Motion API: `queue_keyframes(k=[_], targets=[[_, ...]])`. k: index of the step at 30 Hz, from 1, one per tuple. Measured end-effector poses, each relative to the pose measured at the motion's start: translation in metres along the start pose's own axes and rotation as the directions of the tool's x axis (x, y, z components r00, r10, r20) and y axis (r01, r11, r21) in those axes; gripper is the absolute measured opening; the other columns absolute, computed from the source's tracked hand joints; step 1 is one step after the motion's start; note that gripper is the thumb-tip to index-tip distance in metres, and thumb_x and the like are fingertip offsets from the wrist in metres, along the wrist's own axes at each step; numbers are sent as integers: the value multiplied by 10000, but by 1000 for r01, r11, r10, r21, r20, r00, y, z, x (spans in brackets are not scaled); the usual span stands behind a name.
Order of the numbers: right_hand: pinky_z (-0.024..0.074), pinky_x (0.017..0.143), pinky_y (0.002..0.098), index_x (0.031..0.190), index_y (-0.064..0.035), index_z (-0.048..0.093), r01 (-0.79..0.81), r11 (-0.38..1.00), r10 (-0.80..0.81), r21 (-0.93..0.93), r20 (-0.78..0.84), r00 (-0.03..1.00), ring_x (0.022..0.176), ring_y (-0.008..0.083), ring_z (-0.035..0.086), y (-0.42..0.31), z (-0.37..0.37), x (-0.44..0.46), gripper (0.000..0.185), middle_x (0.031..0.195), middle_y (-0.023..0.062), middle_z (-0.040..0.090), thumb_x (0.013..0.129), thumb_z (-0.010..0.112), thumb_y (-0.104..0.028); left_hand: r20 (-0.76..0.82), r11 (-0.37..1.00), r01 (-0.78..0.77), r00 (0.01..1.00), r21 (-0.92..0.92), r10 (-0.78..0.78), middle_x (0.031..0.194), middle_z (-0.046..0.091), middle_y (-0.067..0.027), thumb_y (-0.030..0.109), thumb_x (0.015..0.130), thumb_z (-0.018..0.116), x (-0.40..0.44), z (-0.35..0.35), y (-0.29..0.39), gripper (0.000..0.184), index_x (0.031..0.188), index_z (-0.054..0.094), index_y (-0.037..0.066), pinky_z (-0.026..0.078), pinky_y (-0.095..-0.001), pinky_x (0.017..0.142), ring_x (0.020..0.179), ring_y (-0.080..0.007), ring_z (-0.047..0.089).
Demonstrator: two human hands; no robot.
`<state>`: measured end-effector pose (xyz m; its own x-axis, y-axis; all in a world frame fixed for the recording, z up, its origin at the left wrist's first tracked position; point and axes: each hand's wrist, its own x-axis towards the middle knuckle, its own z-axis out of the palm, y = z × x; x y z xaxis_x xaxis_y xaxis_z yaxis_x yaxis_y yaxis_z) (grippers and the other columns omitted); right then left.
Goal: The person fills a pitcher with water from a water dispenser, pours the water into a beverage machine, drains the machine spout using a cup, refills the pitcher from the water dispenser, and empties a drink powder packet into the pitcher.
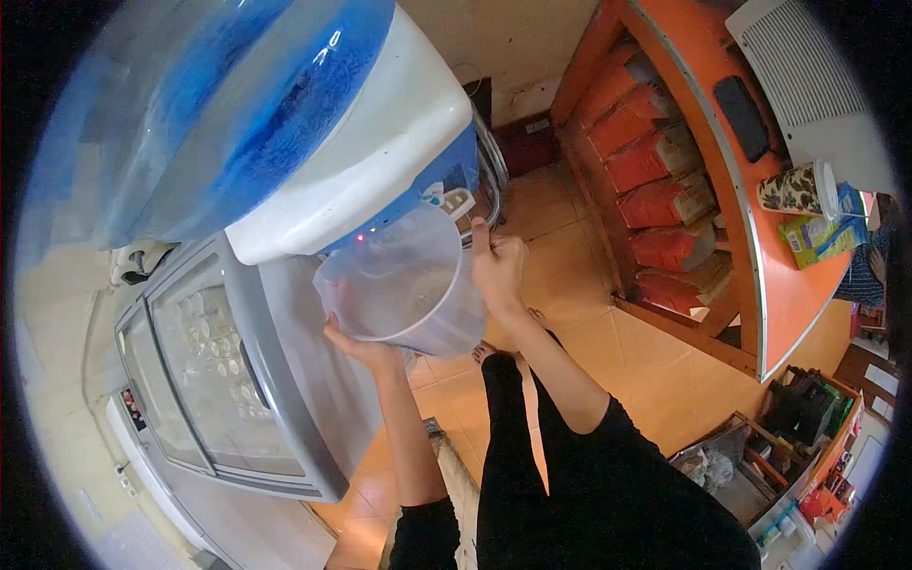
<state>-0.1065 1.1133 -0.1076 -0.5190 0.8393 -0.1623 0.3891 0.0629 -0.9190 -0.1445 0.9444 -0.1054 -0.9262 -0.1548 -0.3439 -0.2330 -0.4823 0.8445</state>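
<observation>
A translucent plastic pitcher [448, 318] is tilted under the front of a white and blue water dispenser [370, 142], its wide mouth facing up towards me. My right hand [499, 266] is closed at the pitcher's right side, thumb upward; the handle itself is hidden by the fingers. On the near left, my left hand [366, 350] grips the rim and wall, with its other fingers behind the plastic. Small red and orange lights glow on the dispenser just above the rim. Whether water is in the pitcher I cannot tell.
A glass-topped chest freezer [228, 380] stands on the left. At right, an orange counter [807, 304] carries a dark phone [741, 119], a patterned cup [798, 190] and a green packet [817, 237]. Red packages [665, 199] fill its shelf. Crates [760, 456] sit lower right on orange tiles.
</observation>
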Motion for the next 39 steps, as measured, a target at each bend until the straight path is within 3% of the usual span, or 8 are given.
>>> queue_keyframes(k=[15,17,30,32,39], targets=[[324,439,434,509,63,530,-48,999,48,21,22,999,344,272,467,-6,-3,-1,551,408,183,431,904,544,-321,-64,993,-50,996,111,57,1261,544,-133,478,883,320,-2,8,3,647,1268,517,-3,316,-400,1032,1202,-268,448],[263,409,378,445,43,417,-24,997,25,68,-20,999,368,126,319,-5,-1,-2,637,382,61,309,906,575,-368,-53,995,-63,996,82,68,1253,548,-136,466,888,325,0,5,1,638,1263,516,-13,336,-403,1015,1186,-265,464],[260,407,365,451,41,409,28,997,-26,67,-22,999,386,107,317,0,1,-2,609,394,43,303,913,576,-320,3,994,-33,999,103,33,1320,500,-108,428,916,250,-1,3,3,618,1353,425,27,396,-421,1022,1222,-267,463],[256,405,362,450,34,399,9,998,-8,56,-19,1000,392,104,310,-2,0,-2,610,398,32,302,917,574,-318,-15,997,-40,999,72,42,1292,514,-148,470,891,319,-2,6,2,648,1310,473,0,315,-416,1057,1237,-284,441],[255,405,366,464,39,419,-17,999,18,43,-18,1000,403,106,321,0,2,-1,608,402,40,318,916,571,-337,4,998,-31,1000,53,31,1300,503,-151,489,879,336,-1,4,2,673,1328,452,1,314,-423,1056,1246,-289,429]])
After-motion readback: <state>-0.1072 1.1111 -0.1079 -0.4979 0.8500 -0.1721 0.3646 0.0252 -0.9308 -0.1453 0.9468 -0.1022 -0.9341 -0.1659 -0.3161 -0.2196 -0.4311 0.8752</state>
